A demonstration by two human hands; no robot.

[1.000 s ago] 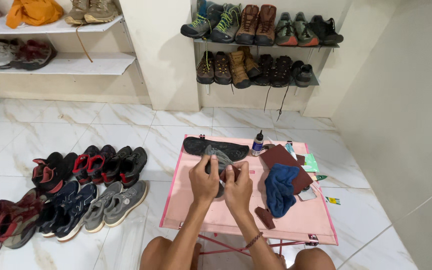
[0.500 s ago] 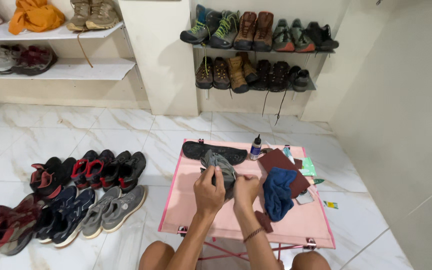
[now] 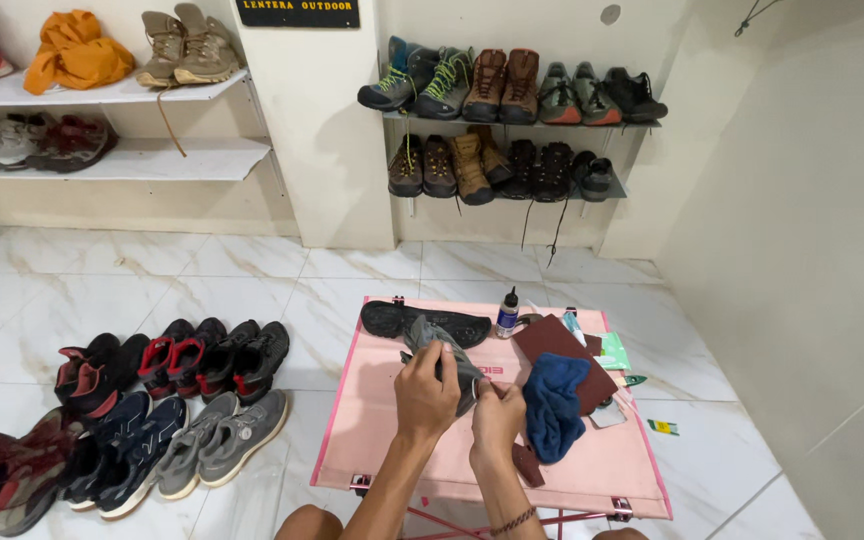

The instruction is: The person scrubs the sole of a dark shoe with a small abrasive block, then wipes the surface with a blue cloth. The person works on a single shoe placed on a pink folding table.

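The grey shoe (image 3: pixel 442 345) is in both hands above the middle of the pink table (image 3: pixel 372 440), its toe pointing away toward the black sole (image 3: pixel 427 320) that lies flat at the far edge. Compared with 1 second ago, the shoe sits lower and closer to the person, and the hands are nearer together. The left hand (image 3: pixel 426 392) wraps around the side of the shoe with fingers closed on it. The right hand (image 3: pixel 498 420) pinches the near end of the shoe, at the heel part; what exactly the fingertips press there is too small to see. So the work appears to move from holding to fine handling at the heel. Just right of the hands lies a blue cloth (image 3: pixel 555 405) on a brown sheet (image 3: pixel 552 340). A small glue bottle (image 3: pixel 508 313) stands behind, beside the sole.
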